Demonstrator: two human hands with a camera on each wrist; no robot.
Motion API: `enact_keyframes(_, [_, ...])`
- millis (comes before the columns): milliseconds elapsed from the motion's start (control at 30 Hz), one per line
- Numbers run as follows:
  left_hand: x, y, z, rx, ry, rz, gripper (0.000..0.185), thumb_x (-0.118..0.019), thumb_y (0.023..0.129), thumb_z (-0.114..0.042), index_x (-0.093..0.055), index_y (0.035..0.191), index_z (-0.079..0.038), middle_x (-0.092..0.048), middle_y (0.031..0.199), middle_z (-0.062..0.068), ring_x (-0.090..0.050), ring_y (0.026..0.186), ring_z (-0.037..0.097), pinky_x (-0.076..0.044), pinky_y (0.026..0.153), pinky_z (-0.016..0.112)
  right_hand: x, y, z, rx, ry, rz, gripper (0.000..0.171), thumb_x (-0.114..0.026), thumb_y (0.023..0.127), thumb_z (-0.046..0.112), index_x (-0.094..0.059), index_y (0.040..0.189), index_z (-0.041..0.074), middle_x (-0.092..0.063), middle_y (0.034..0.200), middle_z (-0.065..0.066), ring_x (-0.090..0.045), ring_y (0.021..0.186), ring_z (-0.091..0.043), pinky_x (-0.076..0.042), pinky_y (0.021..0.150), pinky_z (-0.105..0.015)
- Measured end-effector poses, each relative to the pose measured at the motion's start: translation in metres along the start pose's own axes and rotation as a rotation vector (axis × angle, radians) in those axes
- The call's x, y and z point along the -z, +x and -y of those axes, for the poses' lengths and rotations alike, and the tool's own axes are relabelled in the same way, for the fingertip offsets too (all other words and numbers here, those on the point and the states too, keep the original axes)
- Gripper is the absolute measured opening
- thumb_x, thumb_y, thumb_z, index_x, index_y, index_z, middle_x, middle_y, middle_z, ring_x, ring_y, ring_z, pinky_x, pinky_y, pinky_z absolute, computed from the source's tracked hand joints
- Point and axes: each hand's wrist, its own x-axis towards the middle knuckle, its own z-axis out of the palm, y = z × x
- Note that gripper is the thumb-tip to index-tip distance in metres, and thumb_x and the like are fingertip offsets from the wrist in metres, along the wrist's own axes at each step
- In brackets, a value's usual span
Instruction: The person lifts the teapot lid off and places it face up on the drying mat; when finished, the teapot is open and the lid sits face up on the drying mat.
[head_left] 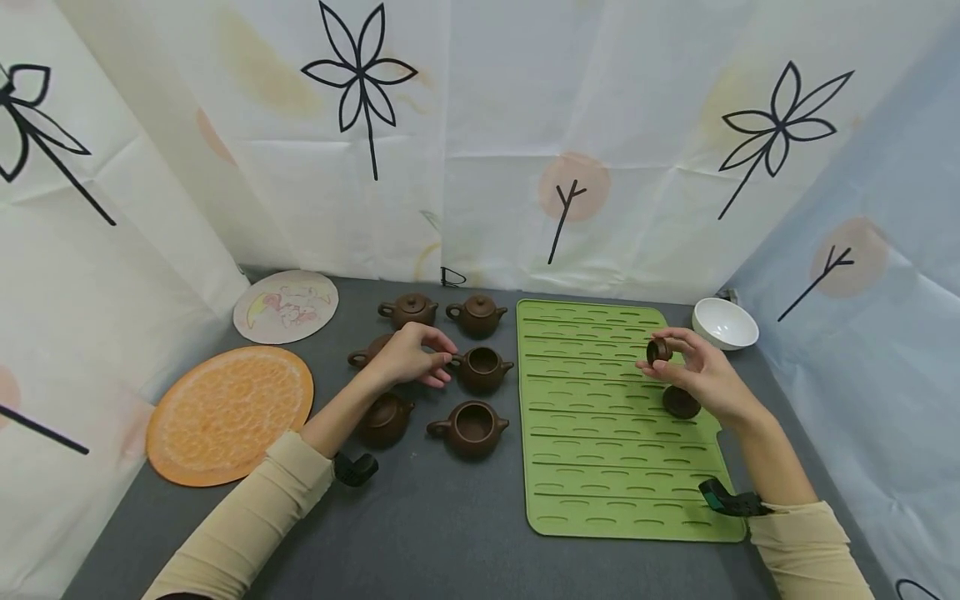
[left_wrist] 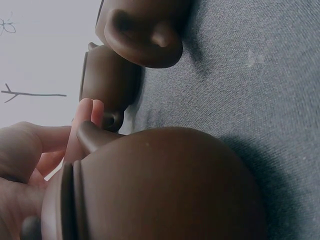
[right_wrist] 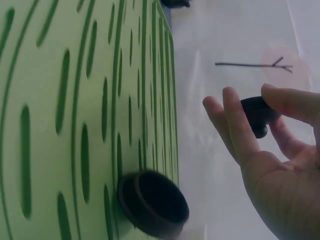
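My left hand (head_left: pixel 408 357) pinches the handle of a brown clay teapot (head_left: pixel 483 369) that stands without its lid. Its fingertips overlap that handle in the left wrist view, past the spout of a big nearby lidded teapot (left_wrist: pixel 165 185). Over the green mat (head_left: pixel 600 508), my right hand (head_left: pixel 701 375) holds a small brown teapot lid (head_left: pixel 658 351) between thumb and fingers, its knob (right_wrist: pixel 260 131) pointing down. Below it a second lid (right_wrist: pixel 152 202) lies hollow side up on the mat. Another lidless teapot (head_left: pixel 471 429) stands nearer the front, its handle to the left.
Two lidded teapots, one left (head_left: pixel 411 308) and one right (head_left: pixel 480 316), stand at the back. More lidded ones (head_left: pixel 385 419) sit by my left forearm. An orange round mat (head_left: pixel 225 417) and a pale disc (head_left: pixel 285 308) lie left; a white bowl (head_left: pixel 725 323) is back right.
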Motion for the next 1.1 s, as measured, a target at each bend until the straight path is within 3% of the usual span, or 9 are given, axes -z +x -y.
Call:
enact_keyframes(333, [0.0, 0.0, -0.002, 0.003, 0.009, -0.006, 0.018, -0.065, 0.107, -0.001, -0.073, 0.123, 0.003, -0.07, 0.127, 0.026, -0.08, 0.075, 0.015, -0.07, 0.074, 0.037, 0.036, -0.002, -0.012, -0.117, 0.103, -0.054, 0.042, -0.062, 0.109, -0.001, -0.048, 0.145, 0.014, -0.067, 0.134, 0.007, -0.081, 0.108, -0.011, -0.065, 0.094, -0.023])
enact_keyframes(533, [-0.001, 0.0, -0.002, -0.003, 0.011, -0.005, 0.018, -0.065, 0.107, 0.0, -0.074, 0.122, 0.003, -0.07, 0.126, 0.026, -0.08, 0.075, 0.014, -0.07, 0.074, 0.037, 0.048, -0.002, -0.025, -0.143, -0.075, -0.085, 0.039, -0.064, 0.108, 0.001, -0.054, 0.141, 0.018, -0.068, 0.128, 0.019, -0.081, 0.1, -0.004, -0.064, 0.088, -0.018])
enact_keyframes(833, [-0.001, 0.0, -0.002, 0.0, 0.005, -0.004, 0.018, -0.065, 0.107, 0.0, -0.074, 0.122, 0.003, -0.071, 0.126, 0.025, -0.08, 0.076, 0.015, -0.07, 0.073, 0.036, 0.058, -0.001, -0.044, -0.155, -0.318, -0.108, 0.055, -0.07, 0.108, 0.014, -0.049, 0.153, -0.009, -0.069, 0.118, 0.026, -0.076, 0.097, 0.003, -0.064, 0.083, -0.019])
enact_keyframes(933, [-0.001, 0.0, -0.002, 0.002, 0.007, -0.004, 0.018, -0.065, 0.107, 0.0, -0.074, 0.122, 0.003, -0.071, 0.125, 0.025, -0.08, 0.075, 0.015, -0.07, 0.074, 0.037, 0.059, -0.001, -0.047, -0.157, -0.389, -0.097, 0.057, -0.07, 0.108, 0.016, -0.05, 0.154, -0.01, -0.069, 0.126, 0.016, -0.073, 0.097, 0.007, -0.061, 0.084, -0.016])
enact_keyframes(1000, [-0.001, 0.0, -0.002, 0.002, 0.008, -0.005, 0.018, -0.065, 0.107, 0.0, -0.074, 0.122, 0.003, -0.071, 0.125, 0.025, -0.08, 0.075, 0.015, -0.07, 0.073, 0.037, 0.059, -0.002, -0.049, -0.16, -0.422, -0.086, 0.056, -0.07, 0.108, 0.017, -0.051, 0.154, -0.009, -0.069, 0.137, -0.001, -0.07, 0.101, 0.012, -0.059, 0.085, -0.013])
enact_keyframes(1100, [-0.001, 0.0, -0.002, -0.001, 0.011, -0.004, 0.018, -0.065, 0.107, 0.0, -0.074, 0.122, 0.003, -0.071, 0.125, 0.025, -0.08, 0.075, 0.015, -0.07, 0.073, 0.036, 0.057, -0.002, -0.048, -0.181, -0.45, -0.062, 0.057, -0.068, 0.109, 0.017, -0.05, 0.156, -0.009, -0.057, 0.155, -0.027, -0.066, 0.103, 0.016, -0.055, 0.087, -0.009])
